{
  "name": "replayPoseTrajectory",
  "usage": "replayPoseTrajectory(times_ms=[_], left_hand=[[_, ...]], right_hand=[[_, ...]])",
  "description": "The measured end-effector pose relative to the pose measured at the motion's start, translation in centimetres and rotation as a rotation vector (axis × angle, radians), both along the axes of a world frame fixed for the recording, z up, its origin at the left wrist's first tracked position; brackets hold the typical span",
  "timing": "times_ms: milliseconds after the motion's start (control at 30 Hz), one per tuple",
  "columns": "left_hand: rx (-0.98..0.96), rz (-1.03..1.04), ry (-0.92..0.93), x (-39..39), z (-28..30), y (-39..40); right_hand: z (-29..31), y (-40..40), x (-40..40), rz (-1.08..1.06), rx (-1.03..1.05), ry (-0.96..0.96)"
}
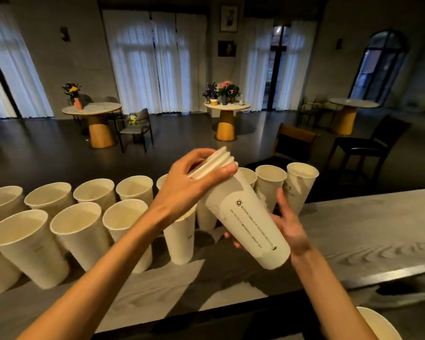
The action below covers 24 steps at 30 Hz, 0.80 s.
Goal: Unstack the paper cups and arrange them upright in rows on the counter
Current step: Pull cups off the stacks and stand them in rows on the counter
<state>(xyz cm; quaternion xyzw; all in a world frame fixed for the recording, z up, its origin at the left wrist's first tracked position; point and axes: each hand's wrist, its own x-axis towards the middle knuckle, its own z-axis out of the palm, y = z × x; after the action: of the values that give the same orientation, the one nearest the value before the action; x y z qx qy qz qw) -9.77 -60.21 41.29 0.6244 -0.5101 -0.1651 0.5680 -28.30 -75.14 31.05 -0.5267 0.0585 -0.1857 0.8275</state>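
My left hand [194, 177] is curled over the rim end of the stack of paper cups [241, 212], thumb across the near side and fingers wrapped over the layered rims, while my right hand [288, 227] cradles the narrow base end from underneath, fingers loosely bent round the outer cup's wall with the thumb raised beside it. I hold the stack in the air above the counter [353, 231], just in front of the rows. Its long axis is tilted: the open mouths point up, away from me and to the left, and the closed base points down toward me and to the right. Several nested rims show stepped at the upper end under my left fingers. A line of small print and a recycling mark run along the outer cup's side, facing me. On the counter, single cups stand upright in two rows: the back row [133, 190] runs from the far left across behind my hands to the rightmost cup [301, 185], and the front row [76, 231] stands nearer me on the left. Another cup's rim [378, 325] shows at the lower right corner. Beyond the counter are round tables [93, 111] with vases of flowers [227, 90], chairs [136, 128], and curtained windows [155, 60].
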Motion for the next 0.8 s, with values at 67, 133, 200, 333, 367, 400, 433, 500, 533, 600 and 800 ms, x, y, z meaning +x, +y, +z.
replayPoseTrajectory(times_ms=[67,133,200,333,367,400,433,500,533,600,800], left_hand=[[-0.003,0.014,-0.046,-0.7,-0.2,-0.8],[0.002,0.049,-0.115,-0.9,-0.2,-1.0],[0.022,0.139,-0.234,-1.0,-0.2,-0.8],[-0.079,0.376,-0.295,0.2,0.8,0.5],[-0.115,0.426,-0.251,0.9,1.4,1.0],[-0.148,0.471,-0.195,1.6,1.9,1.6],[-0.183,0.511,-0.137,2.5,2.5,2.4],[-0.218,0.551,-0.004,3.7,2.9,3.8],[-0.222,0.57,0.038,4.2,2.9,4.5],[-0.211,0.615,0.06,5.1,2.6,5.7],[-0.18,0.603,0.057,5.8,1.7,8.3]], right_hand=[[0.9,1.3,-0.5,0.133,-0.005,0.067],[1.2,1.7,-0.9,0.035,-0.147,0.18],[0.7,1.6,-0.9,-0.086,-0.275,0.254],[-1.2,1.1,0.4,-0.386,-0.527,0.371],[-2.1,0.9,0.9,-0.454,-0.555,0.398],[-3.1,0.9,1.3,-0.501,-0.554,0.421],[-4.0,1.0,2.2,-0.521,-0.539,0.446],[-5.7,1.2,3.7,-0.549,-0.49,0.478],[-6.4,1.4,4.4,-0.549,-0.464,0.473],[-7.1,1.5,6.1,-0.558,-0.429,0.465],[-6.3,2.5,8.7,-0.529,-0.402,0.414]])
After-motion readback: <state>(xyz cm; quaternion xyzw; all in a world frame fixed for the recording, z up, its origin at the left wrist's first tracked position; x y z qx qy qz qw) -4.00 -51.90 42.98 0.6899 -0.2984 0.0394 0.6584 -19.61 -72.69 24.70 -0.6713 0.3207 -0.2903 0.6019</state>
